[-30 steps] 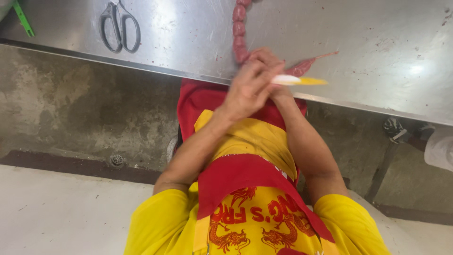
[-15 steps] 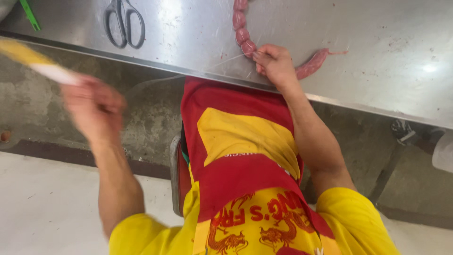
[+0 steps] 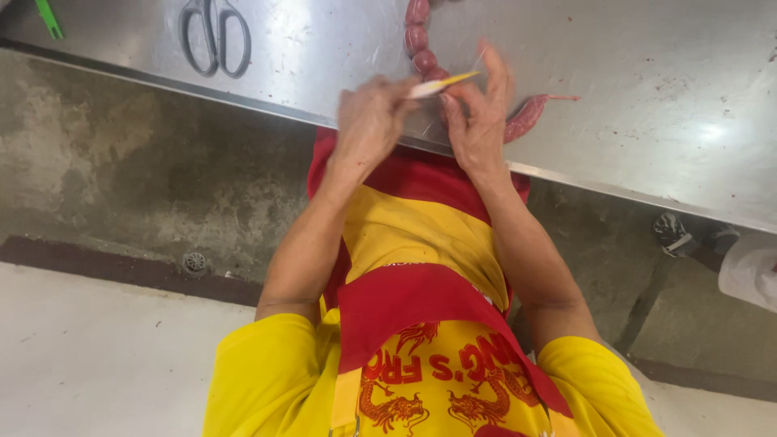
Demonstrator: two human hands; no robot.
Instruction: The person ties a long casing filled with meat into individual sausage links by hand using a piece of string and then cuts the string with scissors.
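At the near edge of the steel surface (image 3: 647,97), left hand (image 3: 368,121) pinches a small yellow-and-white stick (image 3: 441,82), fingers closed on it. Right hand (image 3: 477,113) fingers are loosely curled, holding thin string (image 3: 477,61), I think; blurred. Sausage chain (image 3: 421,40) lies under the hands. My judgement: keep string taut, tie tight between links, stick tip off the casing. Scissors (image 3: 214,36) lie well apart.
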